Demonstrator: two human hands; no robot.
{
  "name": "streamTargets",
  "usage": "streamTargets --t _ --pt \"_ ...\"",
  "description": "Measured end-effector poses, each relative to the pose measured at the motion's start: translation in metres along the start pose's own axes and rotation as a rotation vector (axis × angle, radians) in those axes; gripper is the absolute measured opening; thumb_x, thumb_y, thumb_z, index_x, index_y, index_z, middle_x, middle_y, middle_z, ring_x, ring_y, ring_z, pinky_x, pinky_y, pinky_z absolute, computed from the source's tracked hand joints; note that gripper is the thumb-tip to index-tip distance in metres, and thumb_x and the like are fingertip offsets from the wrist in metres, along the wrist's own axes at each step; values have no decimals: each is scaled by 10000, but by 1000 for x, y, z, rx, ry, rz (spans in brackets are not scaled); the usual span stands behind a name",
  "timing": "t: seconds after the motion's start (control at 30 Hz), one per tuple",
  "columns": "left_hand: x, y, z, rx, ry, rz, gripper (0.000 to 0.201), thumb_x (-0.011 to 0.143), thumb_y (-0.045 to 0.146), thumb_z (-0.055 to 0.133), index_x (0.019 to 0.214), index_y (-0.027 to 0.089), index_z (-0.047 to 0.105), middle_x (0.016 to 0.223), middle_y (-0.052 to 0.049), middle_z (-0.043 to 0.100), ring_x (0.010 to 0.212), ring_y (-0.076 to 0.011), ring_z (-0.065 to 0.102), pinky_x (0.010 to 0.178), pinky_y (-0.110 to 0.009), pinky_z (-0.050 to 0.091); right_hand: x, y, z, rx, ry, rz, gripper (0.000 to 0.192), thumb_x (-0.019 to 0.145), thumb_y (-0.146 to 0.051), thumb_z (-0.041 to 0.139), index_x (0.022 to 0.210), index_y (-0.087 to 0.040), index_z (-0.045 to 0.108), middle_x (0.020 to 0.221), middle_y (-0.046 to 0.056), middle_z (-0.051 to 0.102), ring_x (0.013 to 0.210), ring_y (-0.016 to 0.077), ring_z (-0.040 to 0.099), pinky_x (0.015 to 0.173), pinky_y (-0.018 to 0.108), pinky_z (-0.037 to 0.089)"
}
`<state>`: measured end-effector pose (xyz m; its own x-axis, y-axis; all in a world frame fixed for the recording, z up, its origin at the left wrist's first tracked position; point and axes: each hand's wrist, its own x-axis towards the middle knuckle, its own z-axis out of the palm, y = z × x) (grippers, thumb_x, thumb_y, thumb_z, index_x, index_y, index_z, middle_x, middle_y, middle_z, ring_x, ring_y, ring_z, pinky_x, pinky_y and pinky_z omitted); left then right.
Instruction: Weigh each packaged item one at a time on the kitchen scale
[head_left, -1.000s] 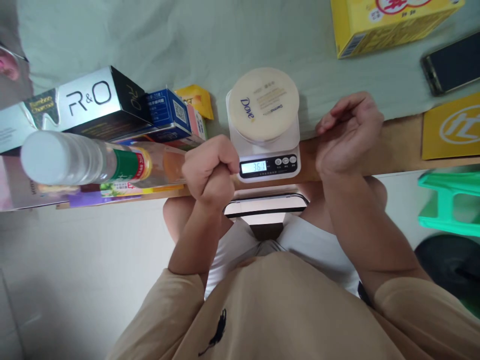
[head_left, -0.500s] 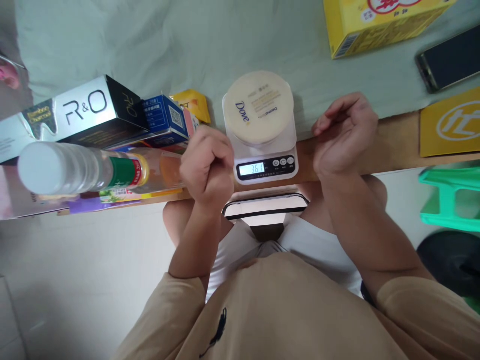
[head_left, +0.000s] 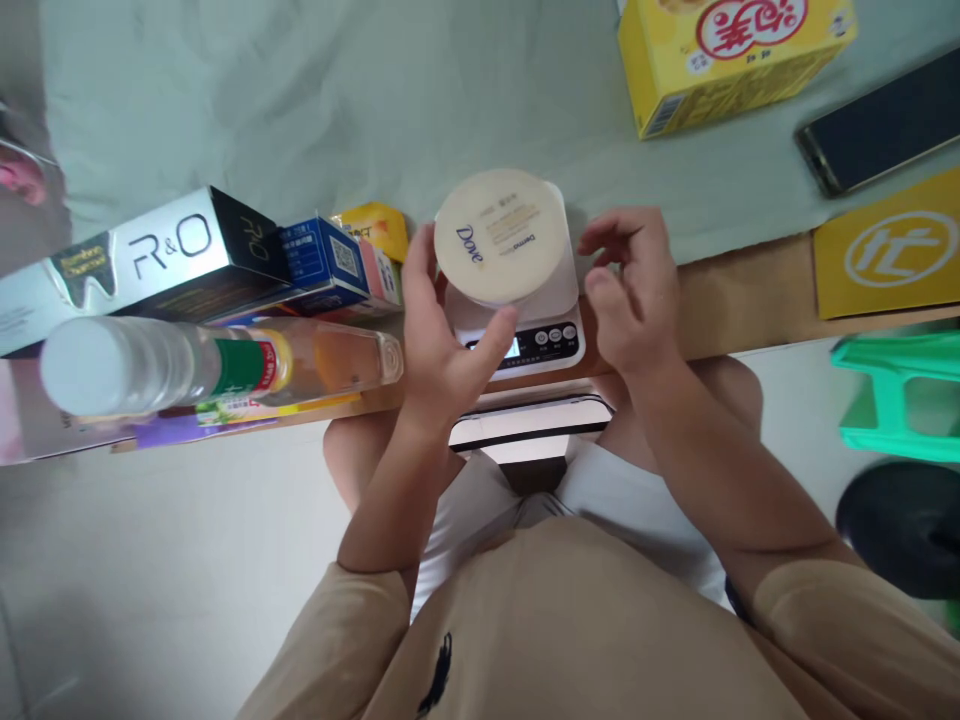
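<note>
A round cream-coloured Dove jar (head_left: 501, 235) is over the white kitchen scale (head_left: 566, 290), set slightly to the left of its plate. My left hand (head_left: 442, 330) is closed round the jar's left and near sides, with the thumb at its front edge. That hand covers part of the scale's lit display (head_left: 513, 347), so the reading is hidden. To the right of the scale, my right hand (head_left: 634, 290) holds nothing; its fingers are loosely bent and apart, pointing towards the jar without touching it.
On the left lie a clear bottle (head_left: 330, 358) with a white cap, a silver R&O box (head_left: 135, 255), a blue box (head_left: 326, 262) and a yellow packet (head_left: 379, 228). A yellow carton (head_left: 739, 75), a phone (head_left: 885, 125) and a mustard-coloured card (head_left: 892, 250) are on the right.
My left hand has opened from a curled shape and taken hold of the jar, which has shifted left on the scale. My right hand has moved in closer to the scale.
</note>
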<state>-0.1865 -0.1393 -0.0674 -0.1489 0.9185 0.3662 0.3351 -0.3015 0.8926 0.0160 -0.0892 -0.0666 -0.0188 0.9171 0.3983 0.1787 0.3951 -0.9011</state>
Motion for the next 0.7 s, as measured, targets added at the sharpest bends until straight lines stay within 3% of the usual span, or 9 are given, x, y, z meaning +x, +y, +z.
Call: streamTargets --t 0.1,0.23,0.37,0.5,0.6,0.7 --pt "0 -8 3 20 -77 -45 955 843 743 722 1589 357 268 1668 -100 385 1601 -338 397 1350 -562 351 1 4 -3 -163 -142 -85 477 928 -646 569 1261 -304 594 1238 70 691 1153 269 666 1030 505 570" --pt "5 -4 2 71 -107 -81 966 837 711 752 1582 300 295 1645 -137 427 1591 -340 420 1351 -522 357 4 9 -4 -199 -254 -71 659 901 -643 622 1427 -265 503 1433 125 616 1363 340 592 1219 606 469" --pt "9 -1 0 99 -134 -89 927 847 669 767 1555 259 331 1590 -161 499 1542 -323 490 1310 -489 420 3 11 2 -136 -281 -85 719 850 -607 694 1455 -291 467 1459 114 590 1370 335 585 1224 611 470" --pt "8 -3 -2 132 -115 -97 1012 803 657 818 1579 261 303 1627 -173 466 1550 -332 481 1309 -502 418 2 9 8 -109 -262 -67 776 766 -599 767 1423 -314 468 1458 105 567 1397 345 549 1209 635 477" --pt "8 0 -2 160 -119 -98 1059 770 650 853 1581 262 294 1627 -171 478 1543 -340 491 1288 -500 440 5 2 9 -104 -235 -56 796 738 -581 798 1417 -333 464 1469 99 544 1409 353 537 1205 649 473" --pt "10 9 -1 145 -149 -126 977 799 637 836 1547 252 339 1553 -157 560 1470 -319 569 1217 -460 510 11 -9 9 -106 -229 -39 782 751 -541 801 1424 -337 459 1475 98 536 1388 347 558 1182 640 493"
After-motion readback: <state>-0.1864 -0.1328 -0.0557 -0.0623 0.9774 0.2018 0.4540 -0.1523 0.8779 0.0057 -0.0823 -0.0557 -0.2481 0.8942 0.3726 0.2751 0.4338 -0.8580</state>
